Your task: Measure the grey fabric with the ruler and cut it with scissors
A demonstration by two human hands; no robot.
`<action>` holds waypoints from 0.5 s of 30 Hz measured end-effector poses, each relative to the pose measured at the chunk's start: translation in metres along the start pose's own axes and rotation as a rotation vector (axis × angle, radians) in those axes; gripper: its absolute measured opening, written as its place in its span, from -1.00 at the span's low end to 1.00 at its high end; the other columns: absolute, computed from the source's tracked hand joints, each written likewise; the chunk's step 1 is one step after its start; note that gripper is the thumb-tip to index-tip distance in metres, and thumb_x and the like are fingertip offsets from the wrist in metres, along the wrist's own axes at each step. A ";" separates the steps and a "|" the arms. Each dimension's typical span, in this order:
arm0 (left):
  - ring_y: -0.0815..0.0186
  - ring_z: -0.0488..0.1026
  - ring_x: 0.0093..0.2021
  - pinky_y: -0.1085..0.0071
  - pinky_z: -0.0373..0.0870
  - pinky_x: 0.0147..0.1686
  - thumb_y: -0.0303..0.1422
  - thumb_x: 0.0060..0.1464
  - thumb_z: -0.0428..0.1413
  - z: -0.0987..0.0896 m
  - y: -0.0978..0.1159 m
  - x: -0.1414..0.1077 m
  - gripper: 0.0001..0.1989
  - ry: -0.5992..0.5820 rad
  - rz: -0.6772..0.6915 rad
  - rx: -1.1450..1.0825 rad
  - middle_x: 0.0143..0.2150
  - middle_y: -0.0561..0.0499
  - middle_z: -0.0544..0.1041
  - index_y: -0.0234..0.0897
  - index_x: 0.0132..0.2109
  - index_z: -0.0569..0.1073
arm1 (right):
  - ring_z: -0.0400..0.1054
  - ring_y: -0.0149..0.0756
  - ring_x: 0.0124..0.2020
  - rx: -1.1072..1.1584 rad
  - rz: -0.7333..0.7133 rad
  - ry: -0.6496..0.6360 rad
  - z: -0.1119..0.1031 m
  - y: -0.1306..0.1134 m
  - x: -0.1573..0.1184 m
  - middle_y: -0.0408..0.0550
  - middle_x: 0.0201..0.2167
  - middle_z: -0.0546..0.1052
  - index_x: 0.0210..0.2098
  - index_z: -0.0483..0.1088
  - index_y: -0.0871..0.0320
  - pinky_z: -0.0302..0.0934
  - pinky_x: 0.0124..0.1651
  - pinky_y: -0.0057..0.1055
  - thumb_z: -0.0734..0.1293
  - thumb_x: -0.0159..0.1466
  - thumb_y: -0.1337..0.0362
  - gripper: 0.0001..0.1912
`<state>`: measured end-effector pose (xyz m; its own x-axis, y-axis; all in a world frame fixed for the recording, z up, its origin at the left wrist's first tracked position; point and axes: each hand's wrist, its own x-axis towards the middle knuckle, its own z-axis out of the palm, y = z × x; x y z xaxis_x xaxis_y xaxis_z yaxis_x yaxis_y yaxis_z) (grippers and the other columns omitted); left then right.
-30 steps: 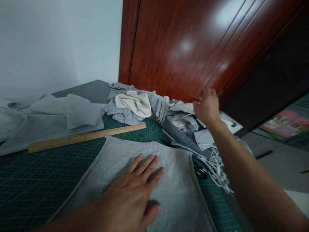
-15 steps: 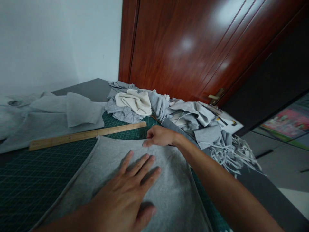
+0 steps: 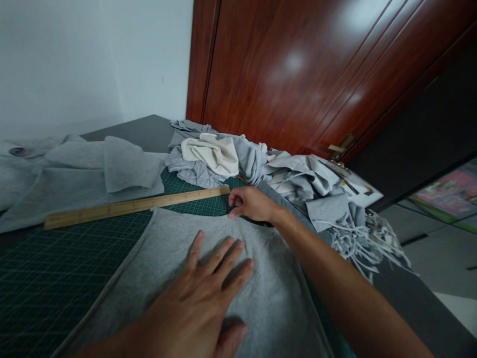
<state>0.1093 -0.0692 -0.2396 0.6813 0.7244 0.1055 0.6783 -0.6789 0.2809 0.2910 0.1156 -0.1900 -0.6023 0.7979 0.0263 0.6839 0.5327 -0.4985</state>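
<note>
A grey piece of fabric (image 3: 272,278) lies spread over a green cutting mat (image 3: 97,263). Pressed flat on its middle, with fingers spread, is my left hand (image 3: 208,283). At the far edge of the fabric my right hand (image 3: 253,203) has its fingers curled and its thumb against them, pinching the edge. A wooden ruler (image 3: 137,205) lies across the mat just beyond the fabric, its right end close to my right fingers.
Folded light grey fabric (image 3: 85,174) lies at the left. Crumpled grey cloth (image 3: 253,161) with a cream piece (image 3: 212,153) is heaped at the back, before a brown door (image 3: 283,74). Cut fabric strips (image 3: 361,243) and a white board (image 3: 367,198) are at the right.
My right hand has shifted slightly outward, from over the fabric's border to its very edge, and small creases show there. My left hand stays flat on the fabric. The view has tilted slightly.
</note>
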 end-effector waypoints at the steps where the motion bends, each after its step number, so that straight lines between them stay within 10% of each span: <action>1: -0.22 0.02 0.61 -0.56 -0.23 0.47 -0.07 0.27 0.22 0.001 -0.001 -0.001 -0.26 0.008 0.005 0.001 0.62 -0.10 0.07 0.05 0.53 0.28 | 0.26 -0.39 -0.43 -0.018 -0.006 0.022 -0.001 -0.004 -0.004 -0.34 -0.52 0.35 -0.35 0.47 0.17 0.07 -0.28 -0.42 0.64 0.07 0.52 -0.67; 10: -0.28 0.21 0.54 -0.58 -0.21 0.47 -0.05 0.28 0.23 0.016 -0.005 -0.009 -0.29 0.149 0.081 0.075 0.53 -0.30 0.31 -0.16 0.48 0.38 | 0.54 -0.19 -0.13 0.205 -0.168 0.437 0.056 -0.050 -0.087 -0.03 -0.18 0.60 -0.09 0.45 0.15 0.41 -0.03 -0.28 0.47 0.39 0.29 -0.85; 15: -0.05 0.33 0.51 -0.20 -0.45 0.60 -0.05 0.32 0.20 0.029 -0.011 -0.013 -0.55 0.314 0.145 0.103 0.43 -0.16 0.50 -0.15 0.22 0.61 | 0.42 0.05 0.32 0.134 -0.175 0.403 0.091 -0.050 -0.136 0.31 0.24 0.53 0.32 0.30 0.24 0.38 0.35 0.03 0.35 0.52 0.02 -0.47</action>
<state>0.1006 -0.0744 -0.2718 0.6659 0.6101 0.4293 0.6158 -0.7744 0.1453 0.3019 -0.0453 -0.2474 -0.4776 0.7596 0.4415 0.5109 0.6489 -0.5638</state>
